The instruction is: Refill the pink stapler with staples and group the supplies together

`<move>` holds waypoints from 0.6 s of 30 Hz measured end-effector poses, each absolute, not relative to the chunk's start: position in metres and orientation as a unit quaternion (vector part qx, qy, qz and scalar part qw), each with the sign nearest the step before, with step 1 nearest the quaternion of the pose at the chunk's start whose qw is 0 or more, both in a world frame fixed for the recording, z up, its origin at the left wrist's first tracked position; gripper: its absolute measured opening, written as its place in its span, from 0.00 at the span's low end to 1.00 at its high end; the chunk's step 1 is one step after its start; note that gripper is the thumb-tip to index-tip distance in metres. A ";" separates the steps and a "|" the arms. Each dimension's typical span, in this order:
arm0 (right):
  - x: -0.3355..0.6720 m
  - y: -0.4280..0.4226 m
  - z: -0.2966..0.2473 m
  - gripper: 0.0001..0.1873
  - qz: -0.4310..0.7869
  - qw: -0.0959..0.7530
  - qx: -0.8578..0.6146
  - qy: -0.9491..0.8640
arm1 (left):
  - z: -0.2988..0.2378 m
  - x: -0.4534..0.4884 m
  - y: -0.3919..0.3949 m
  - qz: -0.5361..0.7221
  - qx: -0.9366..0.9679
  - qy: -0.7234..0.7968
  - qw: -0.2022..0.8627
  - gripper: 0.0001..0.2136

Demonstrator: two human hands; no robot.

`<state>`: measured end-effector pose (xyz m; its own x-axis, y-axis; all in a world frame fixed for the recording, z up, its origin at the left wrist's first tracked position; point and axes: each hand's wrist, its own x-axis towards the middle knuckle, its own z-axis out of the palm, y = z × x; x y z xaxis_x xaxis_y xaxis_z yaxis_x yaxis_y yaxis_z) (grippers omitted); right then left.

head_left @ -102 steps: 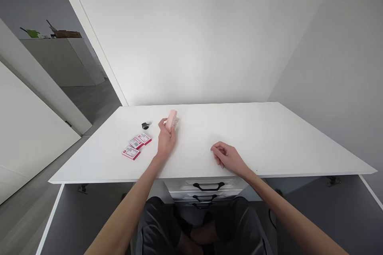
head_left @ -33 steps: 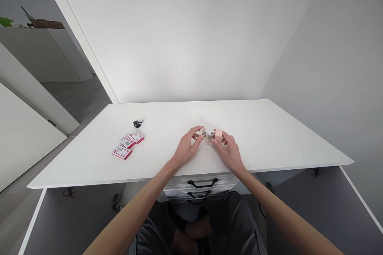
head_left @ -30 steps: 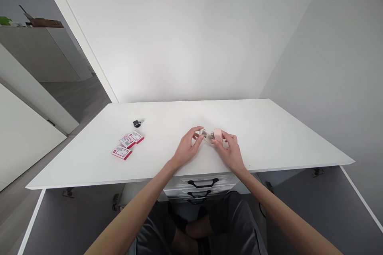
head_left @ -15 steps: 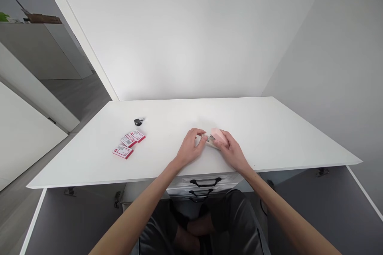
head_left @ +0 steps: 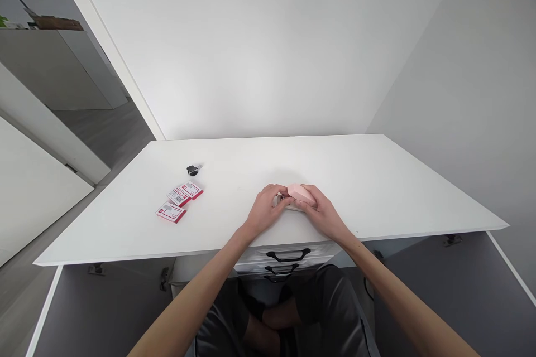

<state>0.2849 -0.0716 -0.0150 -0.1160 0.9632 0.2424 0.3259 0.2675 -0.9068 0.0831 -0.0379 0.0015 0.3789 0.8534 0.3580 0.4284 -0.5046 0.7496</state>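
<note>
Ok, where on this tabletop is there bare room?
Widest: the tabletop right of the right hand, except a dark speck near the front. Also between the left hand and the three boxes. Crowded: left, with those boxes and a black item; centre, hands on the pink object.

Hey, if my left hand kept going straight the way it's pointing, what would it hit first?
Most likely the pink stapler, right at the fingertips of your left hand; exact contact is hard to judge from this view.
</note>
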 end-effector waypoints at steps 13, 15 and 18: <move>0.285 -0.075 -0.007 0.21 0.382 0.449 -0.493 -0.640 | -0.001 0.083 -0.038 0.368 0.776 0.412 0.304 0.07; 0.286 -0.075 -0.007 0.22 0.386 0.451 -0.489 -0.639 | -0.001 0.084 -0.038 0.364 0.776 0.411 0.309 0.07; 0.288 -0.075 -0.007 0.22 0.392 0.456 -0.481 -0.638 | -0.001 0.084 -0.038 0.362 0.775 0.412 0.314 0.07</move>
<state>0.2880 -0.0751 -0.0074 -0.1204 0.9713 0.2050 0.2560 0.2299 -0.9389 0.0844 -0.0380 -0.0009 0.3976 0.8662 0.3027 0.4111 -0.4631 0.7852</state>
